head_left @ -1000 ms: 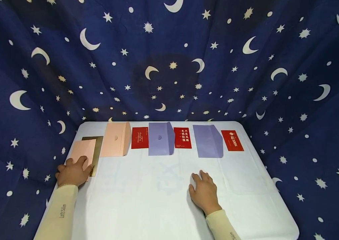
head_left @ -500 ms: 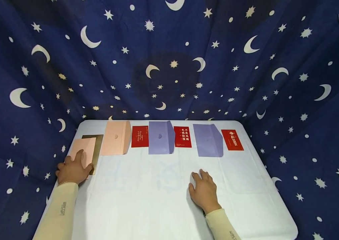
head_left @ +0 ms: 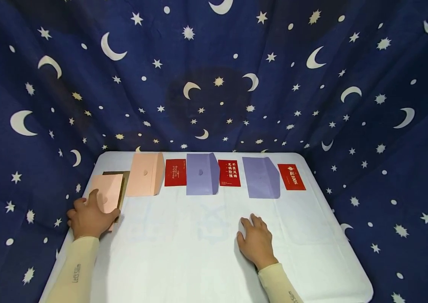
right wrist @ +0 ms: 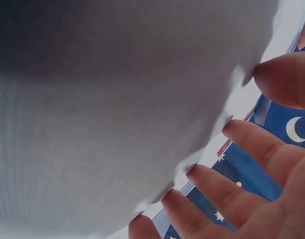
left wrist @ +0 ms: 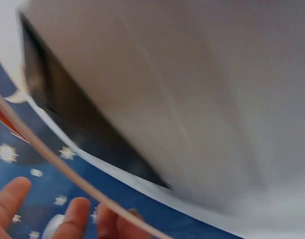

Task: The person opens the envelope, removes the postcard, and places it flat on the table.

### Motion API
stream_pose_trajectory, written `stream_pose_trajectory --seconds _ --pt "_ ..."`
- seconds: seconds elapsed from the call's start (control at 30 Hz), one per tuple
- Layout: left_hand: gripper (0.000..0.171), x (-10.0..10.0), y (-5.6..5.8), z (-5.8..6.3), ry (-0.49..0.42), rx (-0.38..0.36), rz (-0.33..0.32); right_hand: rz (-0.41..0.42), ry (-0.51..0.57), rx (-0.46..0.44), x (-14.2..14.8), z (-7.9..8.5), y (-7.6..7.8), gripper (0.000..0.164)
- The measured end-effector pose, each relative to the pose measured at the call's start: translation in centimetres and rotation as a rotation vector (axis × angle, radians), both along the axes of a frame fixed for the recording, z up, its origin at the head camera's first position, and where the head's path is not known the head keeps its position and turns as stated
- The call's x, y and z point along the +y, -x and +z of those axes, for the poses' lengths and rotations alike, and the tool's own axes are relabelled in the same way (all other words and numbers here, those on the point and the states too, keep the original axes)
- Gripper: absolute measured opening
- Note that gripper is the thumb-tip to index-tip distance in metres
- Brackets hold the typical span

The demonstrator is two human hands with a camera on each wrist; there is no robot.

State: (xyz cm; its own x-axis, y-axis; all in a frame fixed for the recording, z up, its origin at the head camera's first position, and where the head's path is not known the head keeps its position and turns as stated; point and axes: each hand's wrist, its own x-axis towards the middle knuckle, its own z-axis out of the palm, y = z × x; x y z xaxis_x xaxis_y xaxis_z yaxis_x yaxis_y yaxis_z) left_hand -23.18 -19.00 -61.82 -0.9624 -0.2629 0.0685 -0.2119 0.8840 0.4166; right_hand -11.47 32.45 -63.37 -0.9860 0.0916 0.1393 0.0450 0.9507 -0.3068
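At the left end of the white table, my left hand (head_left: 90, 219) grips a pink envelope (head_left: 108, 187) by its near part, thumb at the right edge and fingers at the left. A brown-gold flat piece (head_left: 124, 185) lies partly hidden under it. In the left wrist view the envelope's thin edge (left wrist: 68, 172) runs in front of the fingers (left wrist: 75, 219), raised off the table. My right hand (head_left: 256, 244) rests on the tabletop right of the middle, fingers spread and holding nothing; its fingertips (right wrist: 237, 129) touch the white cloth in the right wrist view.
Along the back edge lie a peach envelope (head_left: 143, 174), a red card (head_left: 175, 172), a purple envelope (head_left: 200, 174), a second red card (head_left: 230, 173), another purple envelope (head_left: 259, 179) and a third red card (head_left: 291, 176). A dark blue star-and-moon curtain (head_left: 218, 54) surrounds the white table (head_left: 183, 261).
My left hand has taken hold of the pink envelope; the envelope has shifted slightly right over the brown-gold piece. My right hand has stayed in place.
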Motion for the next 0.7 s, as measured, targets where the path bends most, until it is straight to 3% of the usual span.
stream_pose_trajectory --seconds 0.23,0.4,0.7 --pt "0.101 5.6 -3.9 1.0 0.016 0.093 -0.068 0.006 -0.002 0.024 0.0 0.4 0.2 0.047" --pt "0.092 9.9 -6.5 0.8 0.034 0.109 -0.135 0.009 0.0 0.014 0.1 0.3 0.3 0.048" --pt "0.087 16.2 -9.7 -0.6 0.123 -0.015 -0.269 0.01 -0.005 0.013 0.1 -0.2 0.2 0.048"
